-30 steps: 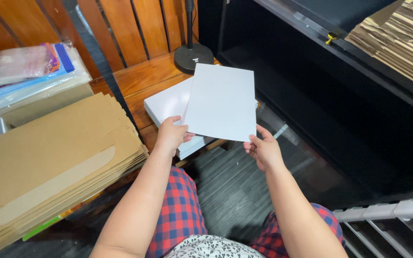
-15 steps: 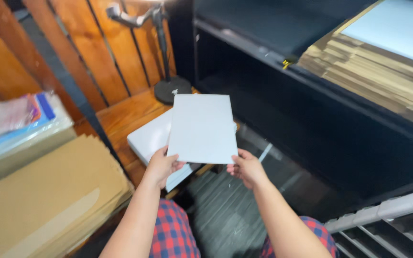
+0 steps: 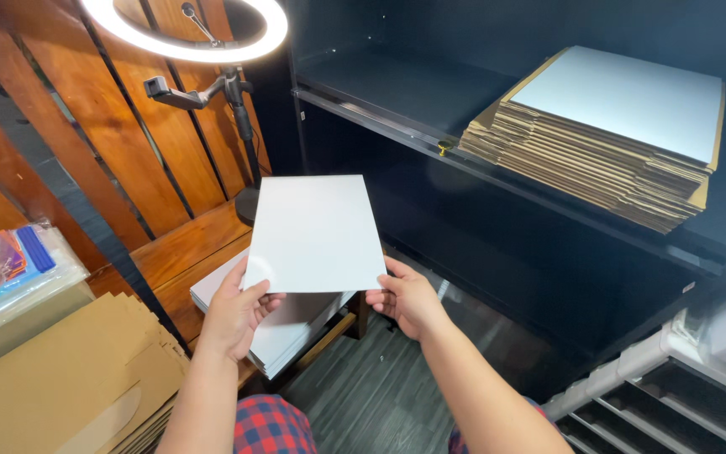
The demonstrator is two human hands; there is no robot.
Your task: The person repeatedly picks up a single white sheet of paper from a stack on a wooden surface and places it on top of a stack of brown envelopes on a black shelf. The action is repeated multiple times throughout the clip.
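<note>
Hands: two — the left hand point(image 3: 233, 313) and the right hand point(image 3: 407, 298), both bare.
Sheet: one white sheet point(image 3: 315, 234) held up in front of the person, above the white stack point(image 3: 283, 328).
Grip: each hand closed on a lower corner of the white sheet — left thumb over its face, right fingers at the bottom right edge.
Direction: the long axis of the sheet runs away from the person, its face tilted up toward the camera, the top edge nearest the black shelf point(image 3: 430, 134).
Stacks: three — the white stack on the wooden worktop point(image 3: 182, 248), a brown cardboard stack point(image 3: 60, 387) at lower left, a stack of flat cartons point(image 3: 607, 134) on the shelf.
Lamp: one ring light point(image 3: 185, 38) on a stand.
Hidden: the sheet covers part of the white stack; the brown stack and the ring light are cut by the frame; the number of sheets in any stack cannot be counted.
</note>
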